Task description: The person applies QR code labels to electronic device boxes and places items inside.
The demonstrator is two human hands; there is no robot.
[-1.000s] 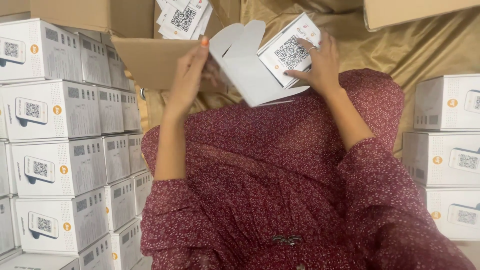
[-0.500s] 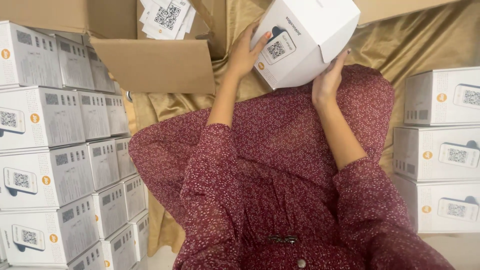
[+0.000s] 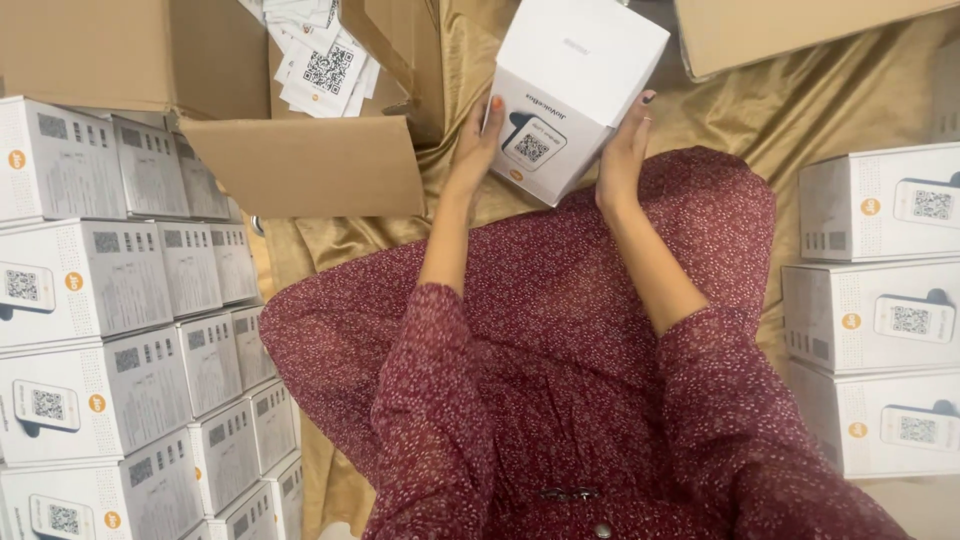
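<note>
- The left hand (image 3: 478, 140) and right hand (image 3: 622, 150) hold a white box (image 3: 575, 90) between them, above the lap.
- Fingers of both hands are clamped on the box's opposite sides.
- The box is closed and tilted.
- Stacks of white boxes (image 3: 110, 300) stand at left, and more boxes (image 3: 880, 310) at right.
- An open cardboard carton (image 3: 300, 165) with paper leaflets (image 3: 320, 55) lies on a gold cloth (image 3: 800, 110).
</note>
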